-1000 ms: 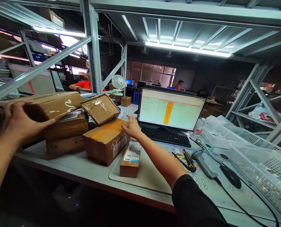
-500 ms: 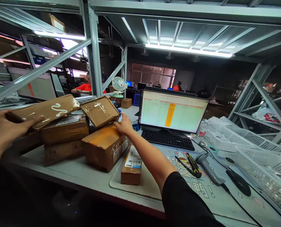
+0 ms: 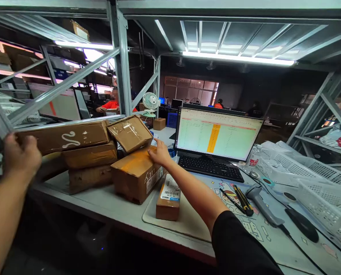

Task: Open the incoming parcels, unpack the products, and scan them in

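At the left, my left hand (image 3: 23, 158) is closed on the end of a long cardboard box (image 3: 81, 134) with a white squiggle on its side. That box lies on top of two stacked cardboard boxes (image 3: 91, 156). My right hand (image 3: 160, 153) rests at the back right of a larger box (image 3: 136, 173) with an orange-stained top, its thumb and fingers apart. A smaller taped box (image 3: 130, 133) leans tilted on the larger one, close to my right fingertips. Below my right forearm, a small labelled box (image 3: 168, 208) lies on the desk mat.
A monitor (image 3: 219, 131) and keyboard (image 3: 210, 168) stand behind my right arm. Box cutter (image 3: 243, 200), barcode scanner (image 3: 263, 206) and mouse (image 3: 301, 224) lie on the right, beside white plastic baskets (image 3: 328, 202). A metal post (image 3: 123, 65) rises behind the boxes.
The long box's left end has swung up and back, so its squiggled side now faces me. My left hand has moved with it. My right hand stays against the boxes; the view has shifted slightly left.
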The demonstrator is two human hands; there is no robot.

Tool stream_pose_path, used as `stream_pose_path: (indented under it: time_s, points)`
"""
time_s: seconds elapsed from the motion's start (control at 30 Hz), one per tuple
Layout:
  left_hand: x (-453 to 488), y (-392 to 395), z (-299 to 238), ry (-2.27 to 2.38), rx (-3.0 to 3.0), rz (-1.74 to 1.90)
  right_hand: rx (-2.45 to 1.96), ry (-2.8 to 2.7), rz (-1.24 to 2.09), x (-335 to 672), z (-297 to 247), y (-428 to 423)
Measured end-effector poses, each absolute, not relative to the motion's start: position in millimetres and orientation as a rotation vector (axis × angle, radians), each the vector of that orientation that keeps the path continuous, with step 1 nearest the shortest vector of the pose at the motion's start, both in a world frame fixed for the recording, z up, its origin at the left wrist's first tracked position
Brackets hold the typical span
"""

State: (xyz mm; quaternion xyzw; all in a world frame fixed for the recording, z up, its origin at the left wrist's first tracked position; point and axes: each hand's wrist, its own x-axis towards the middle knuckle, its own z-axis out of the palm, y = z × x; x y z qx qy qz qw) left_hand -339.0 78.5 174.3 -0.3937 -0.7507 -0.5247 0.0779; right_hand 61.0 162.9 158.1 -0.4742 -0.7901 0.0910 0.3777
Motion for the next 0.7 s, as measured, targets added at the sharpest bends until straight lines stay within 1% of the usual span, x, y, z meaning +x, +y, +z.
stream_pose_path:
  time_s: [0.1,0.23,0.33,0.4,0.47,0.53,0.6,0.7]
  points:
    - [-317.8,87.4,172.1,-2.183,-1.076,-1.798,-1.106,-2.059,0.157,57.7,154.7,129.6]
    - [-328.1,100.1,152.6,-2.214,-1.039,-1.883,-0.714,-2.294,0.049,50.0,131.8,63.2]
    - [-347.7,89.5,119.2,-2.075,-1.125,-1.958,-0.446,-2.592,0.019,48.2,105.7,15.6]
    - [-360.7,68.1,85.2,-1.953,-1.173,-1.999,-0.347,-2.675,-0.015,51.0,90.5,-7.0]
    - [-375.4,39.1,38.5,-1.874,-1.173,-2.034,-0.324,-2.688,-0.004,54.4,77.4,-18.3]
    - [-392.6,3.2,-24.4,-1.905,-1.071,-2.104,-0.397,-2.710,0.055,55.7,62.7,-19.3]
    - [-408.0,-43.5,-102.3,-2.138,-0.862,-2.095,-0.502,-2.779,0.081,55.9,44.6,-14.8]
    - [-413.4,-135.5,-228.1,-2.713,-0.372,-1.860,-0.598,-2.891,0.066,58.5,16.6,-7.6]
